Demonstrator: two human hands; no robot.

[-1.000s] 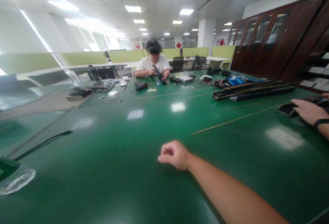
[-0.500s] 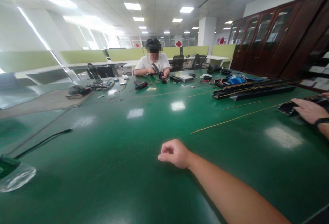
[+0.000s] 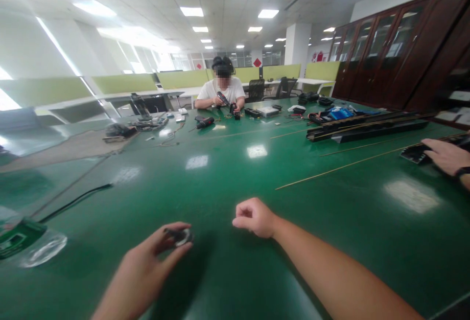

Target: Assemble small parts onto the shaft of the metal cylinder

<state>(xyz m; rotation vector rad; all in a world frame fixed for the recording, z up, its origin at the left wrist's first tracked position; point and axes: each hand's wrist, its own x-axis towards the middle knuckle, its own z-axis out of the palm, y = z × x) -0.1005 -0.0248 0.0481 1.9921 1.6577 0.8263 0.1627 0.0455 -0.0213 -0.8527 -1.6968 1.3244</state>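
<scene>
My left hand (image 3: 147,259) is raised over the front of the green table (image 3: 205,183), its thumb and fingers closed around a small dark ring-shaped part (image 3: 180,236). Motion blur hides the part's finer details. To the right of it, my right hand (image 3: 254,218) lies curled in a loose fist on the tabletop. Nothing shows between its fingers. A thin brass-coloured rod (image 3: 330,168) lies on the table just beyond my right hand.
Another person's hand (image 3: 446,156) rests on a black metal profile (image 3: 414,153) at right. More black profiles (image 3: 367,130) lie behind. A plastic bottle (image 3: 40,246) lies at left, near a black cable (image 3: 77,201). Across the table sits a person (image 3: 235,90) beside a power drill (image 3: 204,123).
My left hand has come into view from below, holding the small dark ring-shaped part. My right hand keeps its curled shape. The view has shifted slightly.
</scene>
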